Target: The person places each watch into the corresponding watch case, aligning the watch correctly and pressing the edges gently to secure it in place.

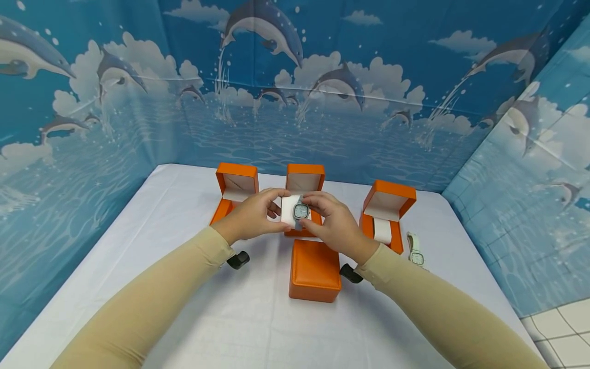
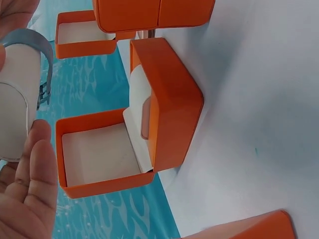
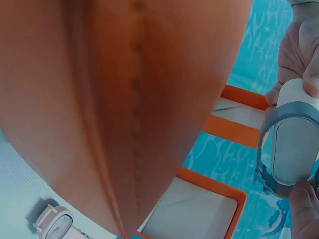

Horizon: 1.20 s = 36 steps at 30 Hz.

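In the head view my left hand [image 1: 251, 214] grips a white watch cushion [image 1: 287, 209] by its left end, thumb below and fingers above. A wristwatch [image 1: 301, 211] with a pale square dial and blue-grey strap wraps round that cushion. My right hand [image 1: 338, 221] pinches the watch and its strap from the right, fingertips at the top and thumb at the bottom. The right wrist view shows the strap [image 3: 294, 108] looped over the cushion, its buckle side partly hidden. Behind the hands stands an open orange watch box [image 1: 306, 171], its lower part mostly covered.
A lidded orange box [image 1: 315, 266] stands shut in front of the hands. Open orange boxes stand at left [image 1: 237, 177] and right [image 1: 389, 197], the right one with a white cushion [image 1: 382, 230]. A pale-strapped watch [image 1: 416, 251] lies at right. A dolphin-print curtain [image 1: 286, 123] hangs behind the table.
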Tool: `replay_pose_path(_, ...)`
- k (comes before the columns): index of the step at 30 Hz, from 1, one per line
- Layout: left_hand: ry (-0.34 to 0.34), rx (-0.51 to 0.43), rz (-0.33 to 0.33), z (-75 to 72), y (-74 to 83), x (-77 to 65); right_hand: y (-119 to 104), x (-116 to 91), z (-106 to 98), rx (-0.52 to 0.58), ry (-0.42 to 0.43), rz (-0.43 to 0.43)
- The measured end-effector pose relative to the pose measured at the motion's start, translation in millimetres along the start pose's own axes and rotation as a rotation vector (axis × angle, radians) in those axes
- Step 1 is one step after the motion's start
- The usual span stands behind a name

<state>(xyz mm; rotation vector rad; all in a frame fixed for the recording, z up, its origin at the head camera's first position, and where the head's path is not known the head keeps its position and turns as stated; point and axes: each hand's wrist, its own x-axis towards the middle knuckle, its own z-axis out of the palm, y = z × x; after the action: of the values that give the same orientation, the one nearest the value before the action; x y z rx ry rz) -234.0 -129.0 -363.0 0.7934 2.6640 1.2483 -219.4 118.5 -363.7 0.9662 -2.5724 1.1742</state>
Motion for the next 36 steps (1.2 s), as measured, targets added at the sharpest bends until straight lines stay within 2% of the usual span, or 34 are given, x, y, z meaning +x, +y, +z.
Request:
replay_pose_path(9,0.024,-0.049,0.022,1.7,4.0,0.4,0.6,1.5,-3.6,0.038,-0.004,-0.03)
replay_pose_path(20,0.054,-0.038,0.022,2.7,3.5,0.9,1.0,3.8,-8.8,0.052,0.009,0.058)
replay_pose_path(27,0.059,-0.025,0.041,2.0,3.1,0.6,1.2,3.1,-9.7,-0.046,0.019,0.084)
replay_pose_path(36,0.07,-0.011,0.062,-0.4,2.8,1.2,2.8,3.4,-8.4,-0.05,0.015,0.068)
